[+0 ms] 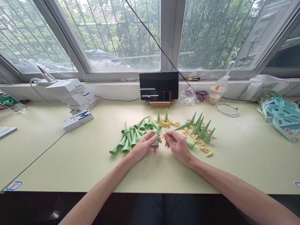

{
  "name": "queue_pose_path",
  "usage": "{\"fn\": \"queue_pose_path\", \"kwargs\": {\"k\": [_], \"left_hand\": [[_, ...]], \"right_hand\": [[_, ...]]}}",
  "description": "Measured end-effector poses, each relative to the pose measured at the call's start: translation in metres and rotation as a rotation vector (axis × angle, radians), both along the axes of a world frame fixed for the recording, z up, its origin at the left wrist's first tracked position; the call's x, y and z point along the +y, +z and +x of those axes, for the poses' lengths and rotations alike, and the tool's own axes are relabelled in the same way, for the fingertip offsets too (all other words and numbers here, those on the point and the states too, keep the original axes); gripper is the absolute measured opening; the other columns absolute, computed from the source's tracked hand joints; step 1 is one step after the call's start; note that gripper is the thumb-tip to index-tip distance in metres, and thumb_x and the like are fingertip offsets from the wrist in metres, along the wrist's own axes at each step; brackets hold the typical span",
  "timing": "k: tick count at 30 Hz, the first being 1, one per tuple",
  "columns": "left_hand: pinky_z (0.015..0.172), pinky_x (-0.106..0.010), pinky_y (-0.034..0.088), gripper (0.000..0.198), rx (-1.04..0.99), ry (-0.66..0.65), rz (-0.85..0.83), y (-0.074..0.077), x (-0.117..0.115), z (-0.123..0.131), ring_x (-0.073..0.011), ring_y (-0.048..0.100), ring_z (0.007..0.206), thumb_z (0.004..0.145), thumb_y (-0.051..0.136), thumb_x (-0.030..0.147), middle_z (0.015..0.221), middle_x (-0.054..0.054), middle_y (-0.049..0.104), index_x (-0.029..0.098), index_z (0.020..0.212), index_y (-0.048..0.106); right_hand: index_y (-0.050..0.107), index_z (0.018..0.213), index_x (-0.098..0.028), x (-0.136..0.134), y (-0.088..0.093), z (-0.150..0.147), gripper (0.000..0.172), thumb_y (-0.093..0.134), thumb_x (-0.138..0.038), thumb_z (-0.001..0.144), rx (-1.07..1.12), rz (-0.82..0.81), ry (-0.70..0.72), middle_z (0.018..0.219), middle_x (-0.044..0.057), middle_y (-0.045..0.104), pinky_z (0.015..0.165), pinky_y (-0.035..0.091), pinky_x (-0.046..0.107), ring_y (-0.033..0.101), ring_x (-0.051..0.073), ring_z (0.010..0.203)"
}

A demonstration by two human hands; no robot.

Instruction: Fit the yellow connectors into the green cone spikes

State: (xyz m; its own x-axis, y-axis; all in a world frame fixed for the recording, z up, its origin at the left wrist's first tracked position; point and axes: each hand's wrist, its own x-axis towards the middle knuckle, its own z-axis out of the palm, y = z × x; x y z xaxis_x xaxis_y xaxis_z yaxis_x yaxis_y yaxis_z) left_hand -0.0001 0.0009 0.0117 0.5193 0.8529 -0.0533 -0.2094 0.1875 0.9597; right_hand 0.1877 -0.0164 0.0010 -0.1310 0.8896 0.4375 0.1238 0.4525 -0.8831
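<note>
While left fingers [152, 137] clamp a green cone [157, 134], right fingers [169, 137] a yellow peg [162, 136], pale tabletop [82, 162], barred windows [112, 31].

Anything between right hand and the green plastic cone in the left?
Only a small yellow plastic piece sits in the gap between the right hand and the green plastic cone in the left hand; nothing else visible blocks it.

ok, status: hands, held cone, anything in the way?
Left hand holding green cone, tip up. Right hand at small yellow piece beside it, grip unclear. Other green cones and loose yellow pieces close by, apparently not blocking.
</note>
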Motion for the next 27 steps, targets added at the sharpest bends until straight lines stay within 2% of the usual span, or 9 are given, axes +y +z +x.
{"fn": "queue_pose_path", "kwargs": {"k": [6,13,17,20,24,27], "left_hand": [[0.053,-0.024,0.049,0.028,-0.004,-0.018,0.011,0.0005,-0.0009,0.0,-0.0114,0.061,0.063,0.091,0.062,0.043,0.089,-0.001,0.055,0.018,0.098,0.053],[0.055,-0.024,0.052,0.029,0.069,-0.027,0.062,0.0,-0.0016,-0.0007,-0.0144,0.062,0.072,0.092,0.06,0.044,0.09,-0.004,0.059,0.018,0.104,0.059],[0.057,-0.024,0.053,0.033,0.139,-0.02,0.108,0.0039,-0.0026,0.0002,-0.0155,0.064,0.077,0.091,0.06,0.046,0.1,-0.008,0.062,0.017,0.107,0.061],[0.051,-0.022,0.049,0.036,0.174,-0.02,0.118,0.0037,-0.0025,0.0004,-0.0142,0.064,0.071,0.091,0.06,0.049,0.105,-0.009,0.064,0.018,0.109,0.057],[0.043,-0.019,0.039,0.034,0.2,-0.011,0.116,0.0006,-0.0017,-0.0009,-0.0092,0.058,0.053,0.093,0.057,0.05,0.092,-0.004,0.065,0.021,0.109,0.049],[0.044,-0.018,0.036,0.034,0.199,-0.013,0.118,0.0009,-0.0019,-0.0011,-0.0073,0.056,0.053,0.092,0.057,0.051,0.095,-0.005,0.066,0.021,0.107,0.048]], "right_hand": [[0.064,0.093,-0.02,-0.0006,0.0014,0.0,0.024,0.052,-0.04,0.098,-0.012,0.006,-0.009,0.079,0.003,0.062,0.056,0.053,0.028,0.061,0.013,0.058],[0.064,0.092,-0.02,0.0,-0.0002,0.0,0.021,0.054,-0.039,0.097,-0.014,-0.006,0.014,0.083,0.003,0.063,0.057,0.053,0.028,0.061,0.013,0.059],[0.064,0.093,-0.02,0.0005,-0.0017,-0.0001,0.021,0.054,-0.038,0.097,0.002,-0.014,0.023,0.084,0.004,0.064,0.056,0.053,0.028,0.061,0.013,0.058],[0.064,0.094,-0.019,0.0005,-0.0019,-0.0006,0.021,0.054,-0.037,0.097,0.018,-0.02,0.031,0.082,0.003,0.063,0.055,0.053,0.028,0.06,0.013,0.058],[0.063,0.092,-0.02,-0.0004,-0.0008,-0.0013,0.021,0.054,-0.038,0.097,0.02,-0.016,0.019,0.082,0.003,0.063,0.055,0.053,0.028,0.061,0.013,0.058],[0.064,0.092,-0.021,-0.0005,-0.0004,-0.0016,0.023,0.053,-0.04,0.097,0.009,-0.009,0.012,0.079,0.002,0.063,0.055,0.053,0.028,0.061,0.013,0.058]]}}
